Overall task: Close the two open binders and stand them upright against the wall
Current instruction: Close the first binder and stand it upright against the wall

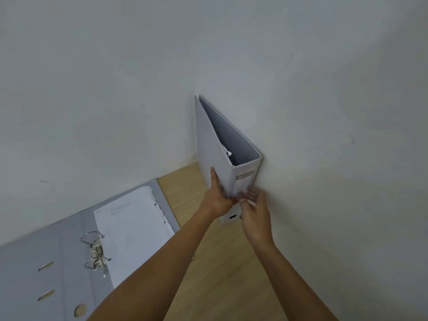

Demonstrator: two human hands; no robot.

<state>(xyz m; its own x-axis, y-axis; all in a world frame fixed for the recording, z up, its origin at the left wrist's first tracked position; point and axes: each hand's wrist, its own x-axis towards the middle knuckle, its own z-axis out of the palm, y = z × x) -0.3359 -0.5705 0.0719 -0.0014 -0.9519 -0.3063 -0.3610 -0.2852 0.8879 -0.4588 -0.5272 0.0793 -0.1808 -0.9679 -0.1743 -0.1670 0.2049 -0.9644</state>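
Note:
A closed grey binder stands upright on the wooden table, in the corner where two white walls meet, its labelled spine facing me. My left hand presses flat on its left cover near the spine. My right hand touches the spine's lower part with its fingertips, close to the right wall. A second grey binder lies open and flat at the left, its metal rings open and a stack of white punched paper resting on its right half.
The light wooden table runs between the open binder and the right wall. The back wall rises just behind the open binder. My forearms cross the table's middle.

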